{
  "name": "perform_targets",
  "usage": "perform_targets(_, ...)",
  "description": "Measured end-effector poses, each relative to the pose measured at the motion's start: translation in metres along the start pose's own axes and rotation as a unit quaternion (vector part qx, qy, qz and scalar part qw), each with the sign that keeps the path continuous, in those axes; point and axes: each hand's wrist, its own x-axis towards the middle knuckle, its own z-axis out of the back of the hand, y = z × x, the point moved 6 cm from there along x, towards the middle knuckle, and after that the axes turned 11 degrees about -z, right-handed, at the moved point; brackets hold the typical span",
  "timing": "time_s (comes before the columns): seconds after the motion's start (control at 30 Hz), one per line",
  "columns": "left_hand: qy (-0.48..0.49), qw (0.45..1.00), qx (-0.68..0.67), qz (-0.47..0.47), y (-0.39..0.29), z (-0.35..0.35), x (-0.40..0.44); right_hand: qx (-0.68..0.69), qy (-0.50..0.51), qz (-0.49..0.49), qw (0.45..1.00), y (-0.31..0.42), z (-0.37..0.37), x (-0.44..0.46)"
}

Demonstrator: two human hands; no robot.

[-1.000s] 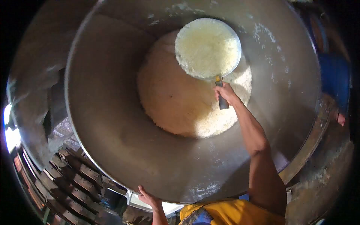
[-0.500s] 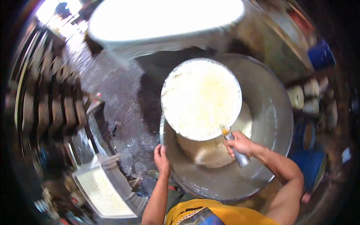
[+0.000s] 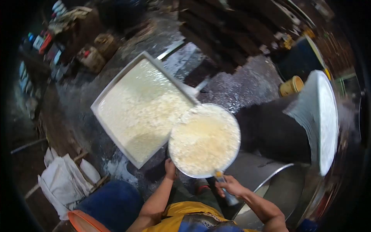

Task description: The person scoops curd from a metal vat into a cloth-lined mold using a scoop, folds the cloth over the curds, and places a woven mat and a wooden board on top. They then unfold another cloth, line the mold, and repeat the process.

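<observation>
Extending forward from the right hand (image 3: 230, 186), one round pan (image 3: 239, 145) heaped with pale, wet, crumbly material (image 3: 205, 135) lies in front of the person. Its single handle (image 3: 231, 198) slants back toward the person's right; the long axis of pan and handle therefore runs from near right to far left. The right hand's fingers are wrapped around this handle. The left hand (image 3: 169, 169) is at the pan's near-left rim, its fingers partly hidden; whether it clasps the rim or merely touches it cannot be told.

Forward and to the left lies one rectangular tray (image 3: 117, 138) with similar pale contents. In this view the pan's far-left edge overlaps the tray's near-right side; contact cannot be determined. The left hand is the nearer of the two to the tray.

Farther out: one metal vat (image 3: 253, 166) at the right, with pale material inside; one pale-topped vessel (image 3: 328, 123) beyond it; one yellow bucket (image 3: 290, 87); one blue drum (image 3: 116, 203) at near left; white sacks (image 3: 65, 181) beside it, their number unclear.
</observation>
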Motion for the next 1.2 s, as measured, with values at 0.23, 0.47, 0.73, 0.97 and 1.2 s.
perform_targets(0.23,-0.164,0.984,-0.074,0.017,-0.034,0.041,0.039,-0.056,0.103,0.037,0.992,0.089,-0.098,0.234)
perform_targets(0.47,-0.228,0.961,-0.114,0.104,-0.054,0.021,0.031,-0.045,-0.012,-0.040,0.998,0.120,-0.110,0.331)
perform_targets(0.73,-0.234,0.960,-0.087,0.123,-0.053,0.039,0.038,-0.244,-0.569,0.387,0.683,0.251,0.043,0.133)
perform_targets(0.97,-0.083,0.981,0.139,0.103,-0.044,-0.051,0.020,0.176,-0.526,0.457,0.696,0.051,0.188,-0.116)
perform_targets(1.2,0.291,0.856,0.406,0.132,0.114,-0.275,-0.128,0.696,-0.115,0.336,0.624,-0.301,0.251,-0.121)
